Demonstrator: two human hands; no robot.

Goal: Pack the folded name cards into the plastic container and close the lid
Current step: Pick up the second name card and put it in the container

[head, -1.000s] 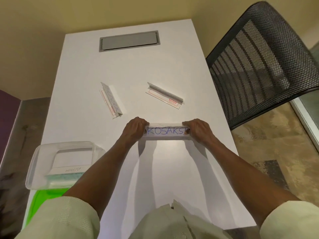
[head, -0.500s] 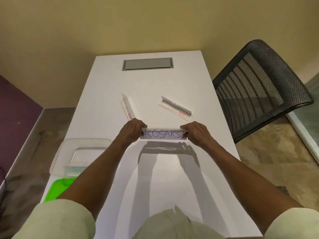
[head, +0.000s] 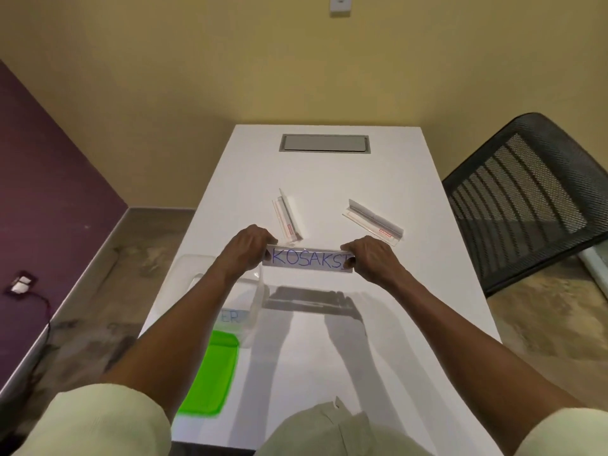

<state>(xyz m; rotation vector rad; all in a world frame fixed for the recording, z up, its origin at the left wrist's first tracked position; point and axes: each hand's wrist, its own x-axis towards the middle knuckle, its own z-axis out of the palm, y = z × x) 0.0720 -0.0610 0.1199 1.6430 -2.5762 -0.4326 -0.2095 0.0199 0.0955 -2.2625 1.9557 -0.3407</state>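
I hold a folded name card (head: 309,260) with blue lettering in the air above the white table (head: 329,172). My left hand (head: 248,246) grips its left end and my right hand (head: 371,255) grips its right end. Two more folded name cards lie on the table beyond my hands, one (head: 286,216) near the middle and one (head: 373,221) to the right. The clear plastic container (head: 255,301) stands at the table's left edge, partly hidden by my left forearm; a card with lettering shows inside. Its green lid (head: 210,376) lies flat just in front of it.
A black mesh chair (head: 533,199) stands close to the table's right side. A grey cable hatch (head: 324,143) is set into the far end of the table. A purple wall and a floor socket are to the left.
My hands have lifted the name card off the table, its shadow now lying well below it. My head has tipped up and shifted, so more of the wall shows.
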